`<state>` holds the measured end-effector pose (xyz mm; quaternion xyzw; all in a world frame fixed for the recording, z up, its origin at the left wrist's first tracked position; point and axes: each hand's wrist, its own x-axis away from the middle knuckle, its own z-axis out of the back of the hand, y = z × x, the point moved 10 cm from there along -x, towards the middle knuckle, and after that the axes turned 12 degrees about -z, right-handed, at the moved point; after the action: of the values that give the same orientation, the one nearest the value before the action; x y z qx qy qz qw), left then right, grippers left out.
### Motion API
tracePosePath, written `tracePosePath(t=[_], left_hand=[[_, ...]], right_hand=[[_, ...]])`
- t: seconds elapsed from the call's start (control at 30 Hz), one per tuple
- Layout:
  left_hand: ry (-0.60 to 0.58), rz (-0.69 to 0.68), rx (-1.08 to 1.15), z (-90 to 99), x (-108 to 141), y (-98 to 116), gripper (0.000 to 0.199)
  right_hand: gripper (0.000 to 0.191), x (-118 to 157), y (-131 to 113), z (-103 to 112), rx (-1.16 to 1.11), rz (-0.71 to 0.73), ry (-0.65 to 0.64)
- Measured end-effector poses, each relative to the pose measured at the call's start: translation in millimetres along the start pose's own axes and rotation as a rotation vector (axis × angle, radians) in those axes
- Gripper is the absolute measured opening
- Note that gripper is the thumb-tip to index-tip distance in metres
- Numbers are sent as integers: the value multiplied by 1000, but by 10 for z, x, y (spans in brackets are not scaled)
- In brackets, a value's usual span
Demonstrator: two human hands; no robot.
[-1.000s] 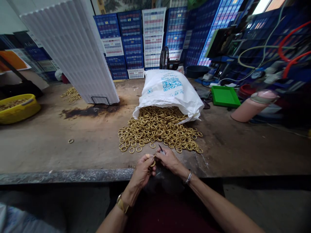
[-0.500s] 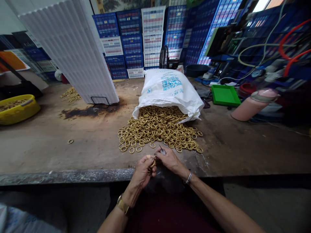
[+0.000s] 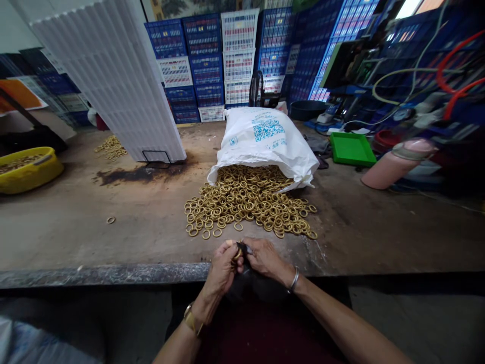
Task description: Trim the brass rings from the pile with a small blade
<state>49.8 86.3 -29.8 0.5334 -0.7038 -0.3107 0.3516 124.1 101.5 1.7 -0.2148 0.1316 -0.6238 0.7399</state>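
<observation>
My left hand (image 3: 223, 268) is closed on several brass-coloured rings (image 3: 237, 254) near the table's front edge. Beside it, my right hand (image 3: 267, 259) grips a small dark pointed tool (image 3: 244, 248), whose tip meets the rings in my left hand. The tool's exact shape is too small to tell. Just beyond both hands, a heap of similar rings (image 3: 246, 205) spreads out of the open mouth of a white sack (image 3: 265, 139) with blue print.
A white corrugated panel (image 3: 109, 81) stands at the left behind a wire stand (image 3: 157, 159). Further left is a yellow basin (image 3: 28, 177). One loose ring (image 3: 110, 220) lies left. A green tray (image 3: 352, 149) and pink bottle (image 3: 394, 164) are at the right.
My right hand has turned, and the tool's tip, which pointed up and away, now points left against the rings. My left hand has hardly moved.
</observation>
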Motion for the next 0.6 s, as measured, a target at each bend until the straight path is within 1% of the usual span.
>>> tracePosePath(t=[0.17, 0.27, 0.33, 0.4, 0.43, 0.5, 0.57, 0.6], left_hand=[[-1, -20, -17, 8, -19, 12, 25], [-7, 4, -18, -25, 21, 47, 26], [-75, 45, -22, -100, 116, 75, 23], [-188, 115, -35, -171, 279, 69, 20], [-236, 163, -44, -173, 381, 42, 19], [-285, 286, -69, -68, 597, -73, 17], [-260, 406, -88, 159, 784, -240, 15], [-229, 454, -98, 295, 851, -332, 15]], right_hand=[[18, -10, 6, -61, 87, -32, -52], [22, -75, 91, -49, 185, -105, -58], [26, -135, 189, 24, 241, -176, -32], [32, -183, 280, 111, 278, -227, -2], [32, -199, 321, 139, 294, -244, 3], [31, -215, 393, 167, 322, -279, 0], [31, -218, 389, 180, 322, -262, 16], [31, -217, 388, 180, 325, -262, 24]])
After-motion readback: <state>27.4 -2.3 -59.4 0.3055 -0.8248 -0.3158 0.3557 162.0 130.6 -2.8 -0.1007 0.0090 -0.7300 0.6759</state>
